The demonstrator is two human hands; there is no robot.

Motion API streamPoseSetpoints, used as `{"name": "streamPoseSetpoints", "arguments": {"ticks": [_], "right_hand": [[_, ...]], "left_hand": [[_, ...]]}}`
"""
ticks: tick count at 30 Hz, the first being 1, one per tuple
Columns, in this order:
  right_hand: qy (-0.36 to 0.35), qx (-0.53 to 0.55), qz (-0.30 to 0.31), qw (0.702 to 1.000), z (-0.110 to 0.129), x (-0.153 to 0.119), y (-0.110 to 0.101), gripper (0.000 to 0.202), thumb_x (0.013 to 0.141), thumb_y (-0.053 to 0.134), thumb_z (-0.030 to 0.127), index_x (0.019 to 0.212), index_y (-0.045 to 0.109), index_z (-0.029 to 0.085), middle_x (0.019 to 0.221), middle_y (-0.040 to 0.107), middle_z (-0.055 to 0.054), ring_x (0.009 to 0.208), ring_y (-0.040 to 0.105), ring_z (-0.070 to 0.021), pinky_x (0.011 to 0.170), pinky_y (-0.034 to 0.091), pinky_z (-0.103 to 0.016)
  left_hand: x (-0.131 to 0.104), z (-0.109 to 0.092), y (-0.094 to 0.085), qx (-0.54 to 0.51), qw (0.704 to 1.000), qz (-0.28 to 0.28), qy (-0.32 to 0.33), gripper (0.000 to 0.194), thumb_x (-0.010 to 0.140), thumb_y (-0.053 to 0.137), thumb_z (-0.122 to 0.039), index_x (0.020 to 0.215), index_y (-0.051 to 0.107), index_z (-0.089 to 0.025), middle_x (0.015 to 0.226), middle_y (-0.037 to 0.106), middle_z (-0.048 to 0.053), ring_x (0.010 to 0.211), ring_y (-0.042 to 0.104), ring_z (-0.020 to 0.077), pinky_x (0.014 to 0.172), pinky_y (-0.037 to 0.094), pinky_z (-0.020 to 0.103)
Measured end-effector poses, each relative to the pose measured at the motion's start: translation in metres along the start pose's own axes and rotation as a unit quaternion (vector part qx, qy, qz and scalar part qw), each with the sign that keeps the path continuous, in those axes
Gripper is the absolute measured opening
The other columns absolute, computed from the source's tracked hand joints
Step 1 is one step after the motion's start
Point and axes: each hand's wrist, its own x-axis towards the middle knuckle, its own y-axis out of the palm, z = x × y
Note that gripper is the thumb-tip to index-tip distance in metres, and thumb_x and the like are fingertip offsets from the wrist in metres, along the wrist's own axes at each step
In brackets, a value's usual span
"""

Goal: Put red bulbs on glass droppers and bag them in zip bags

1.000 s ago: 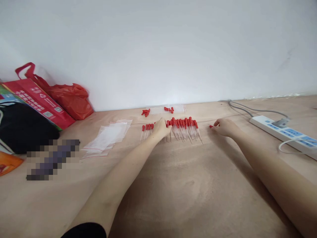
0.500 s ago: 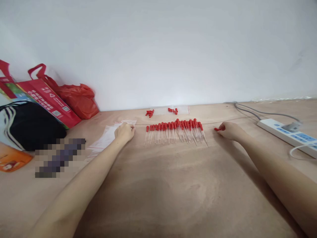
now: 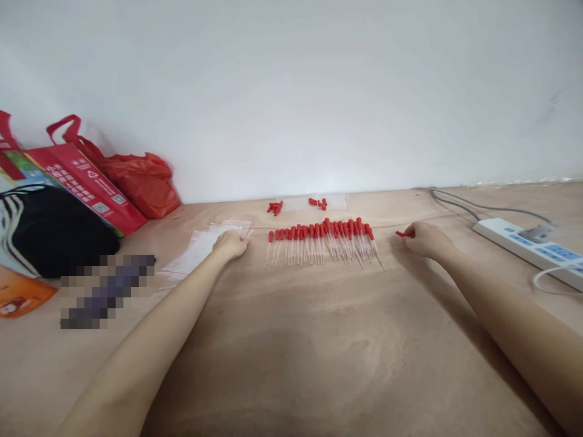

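My right hand (image 3: 427,240) pinches a small red rubber dropper bulb (image 3: 401,233), just to the right of a row of glass droppers (image 3: 319,243). These lie side by side, red bulbs toward the wall and clear tips toward me. On the other side of the row, my left hand (image 3: 231,244) rests low at the edge of some clear zip bags (image 3: 195,252). Its fingers are curled together; whatever they may hold is hidden. Behind the row, loose red bulbs (image 3: 275,208) and another few bulbs (image 3: 317,202) lie by a clear bag (image 3: 337,201) near the wall.
A white power strip (image 3: 523,246) with grey and white cables lies at the right. Along the left stand a red shopping bag (image 3: 86,176), a red plastic bag (image 3: 143,182), a black drawstring bag (image 3: 68,233) and an orange packet (image 3: 22,294). A blurred-out dark object (image 3: 109,294) lies nearby.
My left hand has shifted slightly right and down. The bulb in my right hand has turned a little. The droppers lie as before.
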Motion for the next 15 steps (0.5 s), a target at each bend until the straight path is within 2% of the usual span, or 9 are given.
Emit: {"name": "streamPoseSetpoints", "arguments": {"ticks": [3,5,8,10,12,15], "right_hand": [[-0.032,0.173,-0.069,0.982,0.017,-0.009,-0.009,0.026,0.072,0.053,0.028,0.093,0.059,0.016,0.087,0.064,-0.01,0.073,0.059,-0.0205,0.062,0.045,-0.032],[-0.09,0.333,-0.057,0.937,0.037,-0.019,-0.012,0.025,0.074,0.052,0.033,0.093,0.057,0.017,0.084,0.063,-0.007,0.064,0.058,-0.0159,0.058,0.047,-0.03],[-0.177,0.492,-0.002,0.852,0.069,-0.04,-0.008,0.024,0.072,0.057,0.036,0.087,0.055,0.018,0.072,0.061,-0.002,0.061,0.058,-0.0135,0.062,0.049,-0.031],[-0.211,0.543,0.029,0.813,0.087,-0.055,0.0,0.024,0.07,0.06,0.038,0.083,0.055,0.018,0.069,0.059,-0.001,0.06,0.058,-0.0125,0.06,0.049,-0.03],[-0.231,0.548,0.039,0.803,0.099,-0.069,0.011,0.024,0.068,0.064,0.038,0.08,0.057,0.018,0.071,0.058,-0.001,0.058,0.056,-0.0113,0.054,0.048,-0.027],[-0.236,0.528,0.007,0.816,0.107,-0.087,0.027,0.024,0.065,0.067,0.038,0.075,0.059,0.017,0.075,0.058,-0.002,0.054,0.053,-0.0095,0.048,0.046,-0.025]], "left_hand": [[-0.015,-0.013,-0.008,-0.033,0.997,-0.045,0.056,0.026,0.082,0.042,-0.038,0.079,0.057,-0.017,0.083,0.064,0.007,0.081,0.059,0.0223,0.067,0.042,0.028],[-0.033,-0.026,-0.011,-0.071,0.987,-0.072,0.122,0.022,0.085,0.04,-0.036,0.089,0.053,-0.018,0.089,0.064,0.003,0.08,0.058,0.0164,0.069,0.042,0.023],[-0.065,-0.047,-0.009,-0.177,0.92,-0.139,0.321,0.019,0.084,0.043,-0.032,0.083,0.054,-0.016,0.079,0.064,0.003,0.075,0.058,0.0156,0.07,0.041,0.025],[-0.084,-0.058,0.0,-0.184,0.877,-0.178,0.406,0.02,0.086,0.042,-0.031,0.086,0.056,-0.017,0.082,0.066,0.003,0.077,0.059,0.0158,0.078,0.038,0.029],[-0.099,-0.064,0.012,-0.184,0.85,-0.189,0.455,0.021,0.088,0.04,-0.029,0.089,0.058,-0.018,0.085,0.067,0.003,0.077,0.059,0.0147,0.082,0.035,0.031],[-0.109,-0.065,0.029,-0.184,0.831,-0.191,0.489,0.021,0.089,0.038,-0.027,0.086,0.057,-0.018,0.079,0.068,0.002,0.07,0.059,0.013,0.079,0.034,0.03]]}}
